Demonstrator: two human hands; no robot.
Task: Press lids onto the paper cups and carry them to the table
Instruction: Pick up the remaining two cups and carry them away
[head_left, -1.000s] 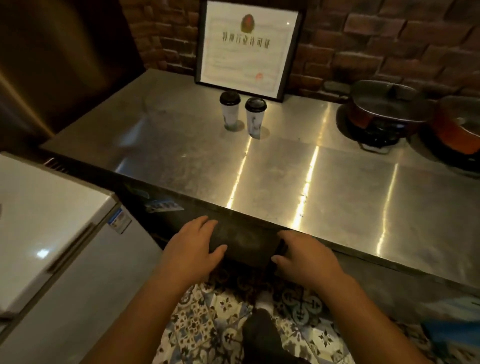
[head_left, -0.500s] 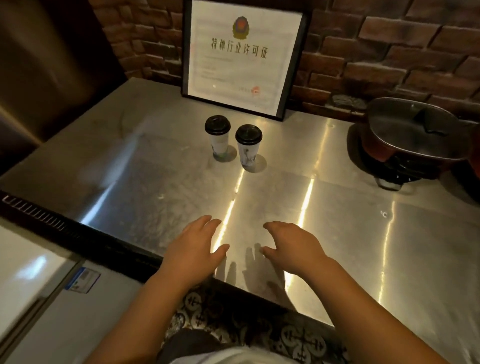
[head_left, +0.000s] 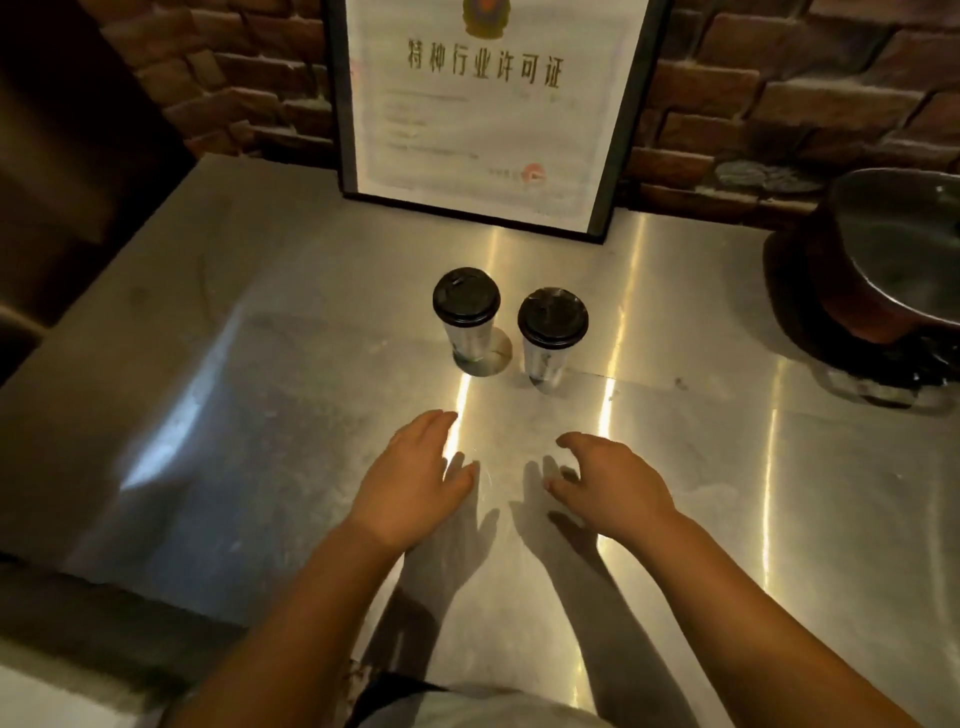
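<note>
Hovering over the steel counter (head_left: 260, 441), the left hand (head_left: 413, 480) and right hand (head_left: 610, 483) hold nothing (fingers loose, palms down). Just beyond them stand two paper cups, the left cup (head_left: 467, 317) and right cup (head_left: 550, 335), upright with black lids on, side by side but apart. Behind leans a framed certificate (head_left: 483, 104) against the brick wall.
</note>
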